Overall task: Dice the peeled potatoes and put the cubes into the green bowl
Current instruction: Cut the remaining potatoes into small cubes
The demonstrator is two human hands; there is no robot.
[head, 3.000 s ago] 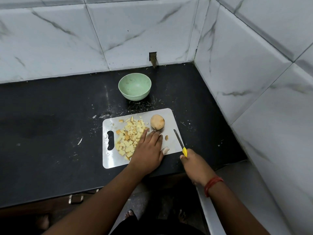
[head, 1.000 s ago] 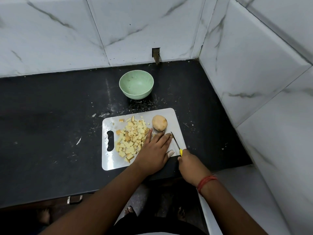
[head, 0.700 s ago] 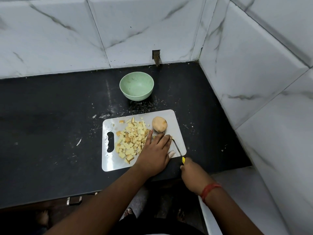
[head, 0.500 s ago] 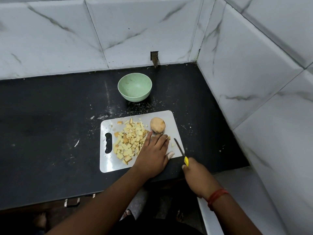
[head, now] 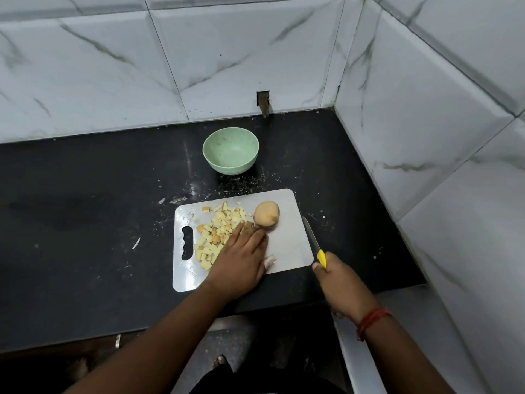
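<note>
Left hand (head: 241, 258) lies flat, fingers straight (palm down); right hand (head: 339, 282) keeps a curled grip, wrist low

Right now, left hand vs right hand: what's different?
The left hand lies flat, fingers straight, on the potato cubes on the cutting board; the right hand grips the yellow-handled knife at the board's right edge. The right wrist wears a red thread; the left is bare. Both are bare-handed.

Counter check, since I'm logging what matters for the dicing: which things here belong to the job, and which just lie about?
Job:
- whole potato
- potato cubes
- cutting board
- knife, held by the right hand
- green bowl, holding nothing
- left hand, flat against the cubes

Lying about:
- crumbs and scraps on the black counter
</note>
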